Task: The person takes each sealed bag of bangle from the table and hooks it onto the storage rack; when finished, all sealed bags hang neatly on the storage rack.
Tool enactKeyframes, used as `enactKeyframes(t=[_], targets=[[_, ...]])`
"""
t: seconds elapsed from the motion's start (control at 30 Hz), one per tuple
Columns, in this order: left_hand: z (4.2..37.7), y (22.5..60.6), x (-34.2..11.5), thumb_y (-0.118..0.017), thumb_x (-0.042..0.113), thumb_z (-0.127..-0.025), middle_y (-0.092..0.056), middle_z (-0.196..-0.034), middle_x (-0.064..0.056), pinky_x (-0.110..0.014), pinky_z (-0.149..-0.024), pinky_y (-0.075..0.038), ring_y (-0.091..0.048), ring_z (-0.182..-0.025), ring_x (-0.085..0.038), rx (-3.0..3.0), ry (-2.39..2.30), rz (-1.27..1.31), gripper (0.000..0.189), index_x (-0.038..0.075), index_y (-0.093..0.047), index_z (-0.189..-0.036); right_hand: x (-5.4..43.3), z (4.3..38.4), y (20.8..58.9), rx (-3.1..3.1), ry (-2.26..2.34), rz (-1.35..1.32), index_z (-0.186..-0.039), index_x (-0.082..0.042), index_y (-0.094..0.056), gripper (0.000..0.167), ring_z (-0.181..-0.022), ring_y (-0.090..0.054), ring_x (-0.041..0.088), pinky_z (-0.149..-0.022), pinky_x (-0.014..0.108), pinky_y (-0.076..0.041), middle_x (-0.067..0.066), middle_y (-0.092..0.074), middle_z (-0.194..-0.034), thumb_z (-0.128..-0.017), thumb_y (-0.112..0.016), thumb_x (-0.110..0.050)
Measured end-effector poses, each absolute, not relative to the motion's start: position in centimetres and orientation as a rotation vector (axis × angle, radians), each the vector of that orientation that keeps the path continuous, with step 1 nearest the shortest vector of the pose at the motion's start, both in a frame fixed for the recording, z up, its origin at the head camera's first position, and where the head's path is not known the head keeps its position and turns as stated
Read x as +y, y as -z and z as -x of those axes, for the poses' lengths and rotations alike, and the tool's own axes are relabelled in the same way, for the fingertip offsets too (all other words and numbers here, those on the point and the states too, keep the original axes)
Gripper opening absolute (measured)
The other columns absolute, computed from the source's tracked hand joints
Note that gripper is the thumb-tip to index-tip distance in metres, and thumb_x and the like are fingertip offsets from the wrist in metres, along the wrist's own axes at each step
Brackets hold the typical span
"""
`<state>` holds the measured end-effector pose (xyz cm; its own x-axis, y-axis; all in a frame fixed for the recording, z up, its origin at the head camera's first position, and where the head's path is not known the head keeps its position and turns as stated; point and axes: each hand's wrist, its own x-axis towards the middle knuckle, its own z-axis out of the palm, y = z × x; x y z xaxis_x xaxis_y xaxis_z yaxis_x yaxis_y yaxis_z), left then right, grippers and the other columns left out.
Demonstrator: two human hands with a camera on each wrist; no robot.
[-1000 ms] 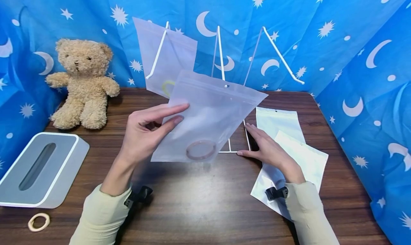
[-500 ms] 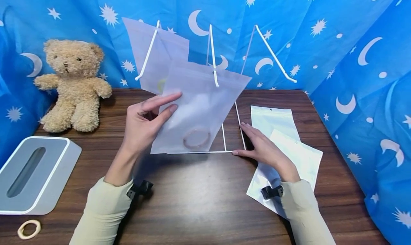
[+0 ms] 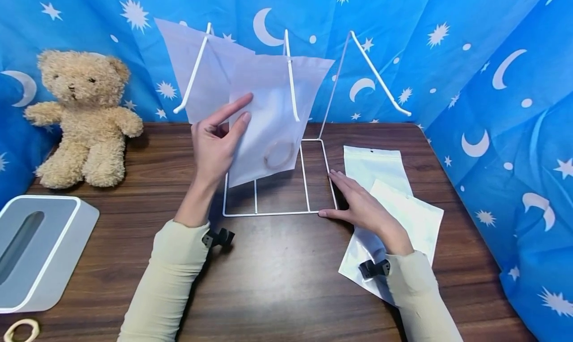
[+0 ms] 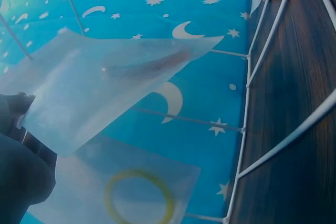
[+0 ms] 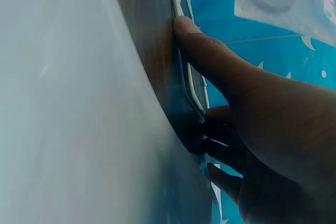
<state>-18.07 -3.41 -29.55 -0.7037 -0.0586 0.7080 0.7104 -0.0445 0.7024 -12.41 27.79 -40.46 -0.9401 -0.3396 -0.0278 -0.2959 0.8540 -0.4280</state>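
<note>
My left hand (image 3: pixel 215 148) pinches the left edge of a frosted zip bag (image 3: pixel 264 128) between thumb and fingers. A thin ring-shaped bangle (image 3: pixel 266 160) shows faintly inside it. The bag's top edge sits far back on the middle hook (image 3: pixel 293 93) of a white wire display rack (image 3: pixel 273 214), and the hook's arm passes in front of the bag. Behind it, another frosted bag (image 3: pixel 179 58) hangs at the left hook (image 3: pixel 192 75); the left wrist view shows its yellow ring (image 4: pixel 108 198). My right hand (image 3: pixel 367 202) rests on the rack base's front right corner, fingers fairly straight.
The right hook (image 3: pixel 380 70) bears no bag. Silvery white bags (image 3: pixel 403 217) lie under and beside the right forearm. At the left are a teddy bear (image 3: pixel 87 118), a tissue box (image 3: pixel 58 247) and a pale ring (image 3: pixel 9 332). A blue curtain (image 3: pixel 447 73) backs the table.
My left hand has carried the bag up and back, from in front of the middle hook to far along it. The right hand stays at the rack's corner. The view has shifted slightly rightward.
</note>
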Motion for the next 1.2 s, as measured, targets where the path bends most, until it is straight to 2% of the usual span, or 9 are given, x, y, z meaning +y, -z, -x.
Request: enactKeyframes(t=[0.23, 0.4, 0.57, 0.7, 0.83, 0.9, 0.97, 1.07, 1.2], targets=[[20.7, 31.1, -2.8, -0.069, -0.002, -0.089, -0.07, -0.113, -0.01, -0.022, -0.035, -0.023, -0.028, -0.035, -0.01, -1.606, 1.932, 0.662, 0.026, 0.001, -0.072, -0.115, 27.7, 12.3, 40.5, 2.929, 0.659, 0.518, -0.155, -0.007, -0.028, 0.103, -0.144, -0.023, 0.031, -0.112, 0.051, -0.025, 0.014, -0.026, -0.159, -0.079, -0.075, -0.059], [19.9, 30.1, -2.7, -0.066, -0.006, -0.089, -0.07, -0.116, -0.011, -0.019, -0.038, -0.026, -0.032, -0.037, -0.008, -1.639, 1.895, 0.655, 0.026, -0.006, -0.069, -0.115, 27.5, 12.2, 40.3, 2.911, 0.657, 0.49, -0.156, -0.009, -0.026, 0.103, -0.145, -0.022, 0.029, -0.112, 0.051, -0.025, 0.012, -0.023, -0.16, -0.079, -0.073, -0.06], [19.7, 30.1, -2.9, -0.066, -0.007, -0.089, -0.068, -0.118, -0.011, -0.019, -0.04, -0.027, -0.033, -0.04, -0.007, -1.691, 1.832, 0.686, 0.028, -0.006, -0.068, -0.118, 27.5, 12.4, 40.3, 2.927, 0.656, 0.514, -0.155, -0.008, -0.028, 0.103, -0.145, -0.023, 0.03, -0.112, 0.051, -0.025, 0.012, -0.025, -0.159, -0.079, -0.075, -0.058], [19.7, 30.1, -2.9, -0.067, -0.006, -0.089, -0.069, -0.118, -0.01, -0.021, -0.041, -0.024, -0.028, -0.042, -0.01, -1.745, 1.788, 0.708, 0.031, -0.005, -0.067, -0.12, 27.4, 12.4, 40.4, 2.933, 0.658, 0.526, -0.155, -0.007, -0.028, 0.103, -0.144, -0.023, 0.03, -0.112, 0.05, -0.025, 0.013, -0.026, -0.159, -0.078, -0.075, -0.059], [19.7, 30.1, -3.1, -0.067, -0.006, -0.089, -0.067, -0.12, -0.012, -0.022, -0.044, -0.032, -0.038, -0.046, -0.015, -1.804, 1.744, 0.748, 0.035, -0.005, -0.065, -0.123, 27.4, 12.5, 40.5, 2.922, 0.657, 0.517, -0.155, -0.008, -0.027, 0.104, -0.145, -0.022, 0.03, -0.112, 0.051, -0.025, 0.012, -0.025, -0.159, -0.078, -0.074, -0.06], [19.7, 30.1, -3.3, -0.066, -0.007, -0.088, -0.065, -0.124, -0.013, -0.023, -0.054, -0.044, -0.055, -0.057, -0.018, -1.832, 1.727, 0.775, 0.037, -0.006, -0.064, -0.125, 27.4, 12.6, 40.5, 2.918, 0.655, 0.507, -0.156, -0.009, -0.026, 0.104, -0.145, -0.022, 0.03, -0.112, 0.051, -0.025, 0.011, -0.024, -0.159, -0.078, -0.073, -0.061], [19.6, 30.1, -3.5, -0.066, -0.007, -0.088, -0.062, -0.128, -0.015, -0.03, -0.07, -0.05, -0.065, -0.081, -0.022, -1.874, 1.69, 0.808, 0.04, -0.006, -0.061, -0.127, 27.5, 12.7, 40.5, 2.917, 0.654, 0.504, -0.156, -0.009, -0.026, 0.105, -0.145, -0.021, 0.03, -0.112, 0.051, -0.024, 0.011, -0.024, -0.16, -0.078, -0.073, -0.061], [19.6, 30.2, -3.9, -0.066, -0.006, -0.087, -0.058, -0.134, -0.017, -0.045, -0.09, -0.047, -0.058, -0.118, -0.024, -1.93, 1.62, 0.863, 0.045, -0.007, -0.058, -0.131, 27.6, 12.8, 40.5, 2.919, 0.653, 0.506, -0.156, -0.009, -0.026, 0.104, -0.145, -0.021, 0.031, -0.112, 0.051, -0.024, 0.012, -0.024, -0.159, -0.078, -0.074, -0.06], [19.2, 30.5, -4.9, -0.067, -0.004, -0.087, -0.056, -0.137, -0.016, -0.051, -0.094, -0.042, -0.048, -0.127, -0.02, -1.99, 1.578, 0.883, 0.046, -0.004, -0.058, -0.133, 27.7, 12.7, 40.5, 2.908, 0.644, 0.489, -0.156, -0.009, -0.026, 0.104, -0.145, -0.021, 0.031, -0.112, 0.051, -0.024, 0.012, -0.023, -0.16, -0.079, -0.073, -0.061]])
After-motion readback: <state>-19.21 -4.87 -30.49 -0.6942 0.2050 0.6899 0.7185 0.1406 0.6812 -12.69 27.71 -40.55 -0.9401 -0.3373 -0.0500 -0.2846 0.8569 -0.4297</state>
